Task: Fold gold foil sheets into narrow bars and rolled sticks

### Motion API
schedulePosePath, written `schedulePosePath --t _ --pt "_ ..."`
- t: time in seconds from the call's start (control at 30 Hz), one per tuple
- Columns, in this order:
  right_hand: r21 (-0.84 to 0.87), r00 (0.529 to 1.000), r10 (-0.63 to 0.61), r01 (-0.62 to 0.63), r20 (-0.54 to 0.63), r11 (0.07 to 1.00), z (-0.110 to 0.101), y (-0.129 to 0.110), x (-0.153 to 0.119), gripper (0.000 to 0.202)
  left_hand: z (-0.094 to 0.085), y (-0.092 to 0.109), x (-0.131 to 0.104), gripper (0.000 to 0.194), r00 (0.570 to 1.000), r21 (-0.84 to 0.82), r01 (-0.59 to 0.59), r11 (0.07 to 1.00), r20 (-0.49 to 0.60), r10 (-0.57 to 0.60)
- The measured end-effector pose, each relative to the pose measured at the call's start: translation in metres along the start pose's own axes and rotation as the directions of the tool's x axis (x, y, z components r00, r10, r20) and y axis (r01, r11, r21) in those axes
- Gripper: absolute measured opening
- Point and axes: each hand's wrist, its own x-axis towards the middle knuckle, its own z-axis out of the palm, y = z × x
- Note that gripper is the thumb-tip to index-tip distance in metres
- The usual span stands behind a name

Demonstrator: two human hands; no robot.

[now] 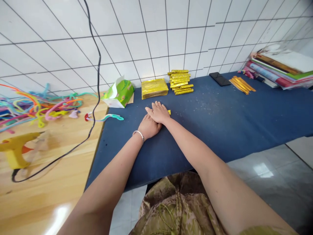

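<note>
My right hand (158, 113) lies flat with its fingers stretched out, across the fingers of my left hand (148, 127). The left hand rests palm down low over the blue tabletop (207, 124); its fingers are mostly hidden under the right one. A small end of shiny gold foil paper (169, 112) sticks out beside the right hand, the rest of it covered. Just beyond the hands sits a stack of gold foil sheets (154, 88). To its right is a pile of rolled gold foil tubes (180, 81).
A green tissue pack (122, 93) stands at the back left. On the wooden table (73, 176) lie a yellow glue gun (18, 148), its black cord (98, 65) and colourful pipe cleaners (39, 107). Rightward are a phone (219, 79), gold strips (242, 85) and stacked books (281, 70).
</note>
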Motion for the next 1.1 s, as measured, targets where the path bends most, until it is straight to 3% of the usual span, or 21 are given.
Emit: schedulePosePath --t 0.2,0.5,0.63,0.8,0.9,1.0,1.1 --pt "-0.072 0.999 -0.042 0.043 0.014 0.996 -0.007 0.009 -0.014 0.088 0.006 0.001 -0.001 0.064 0.986 0.054 0.165 0.985 0.026 -0.167" --pt "-0.187 0.975 -0.197 0.213 0.103 0.959 -0.035 0.056 -0.052 0.082 -0.006 -0.009 -0.018 0.057 0.957 0.036 0.274 0.961 0.086 -0.276" --pt "-0.213 0.972 -0.205 0.226 0.119 0.951 -0.040 0.058 -0.056 0.082 -0.009 -0.015 -0.029 0.055 0.947 0.019 0.310 0.951 0.082 -0.310" --pt "-0.225 0.974 -0.180 0.207 0.136 0.952 -0.041 0.055 -0.056 0.079 -0.018 -0.039 -0.039 0.052 0.913 -0.054 0.406 0.912 0.062 -0.402" --pt "-0.237 0.972 -0.188 0.218 0.143 0.947 -0.043 0.055 -0.055 0.079 -0.026 -0.052 -0.021 0.050 0.893 -0.185 0.429 0.884 -0.058 -0.446" --pt "-0.246 0.969 -0.207 0.235 0.137 0.940 -0.045 0.055 -0.055 0.078 -0.027 -0.060 0.011 0.037 0.921 -0.202 0.322 0.925 -0.159 -0.355" --pt "-0.249 0.969 -0.211 0.238 0.132 0.939 -0.046 0.054 -0.055 0.077 -0.019 -0.066 0.036 0.023 0.969 -0.235 0.225 0.946 -0.049 -0.243"
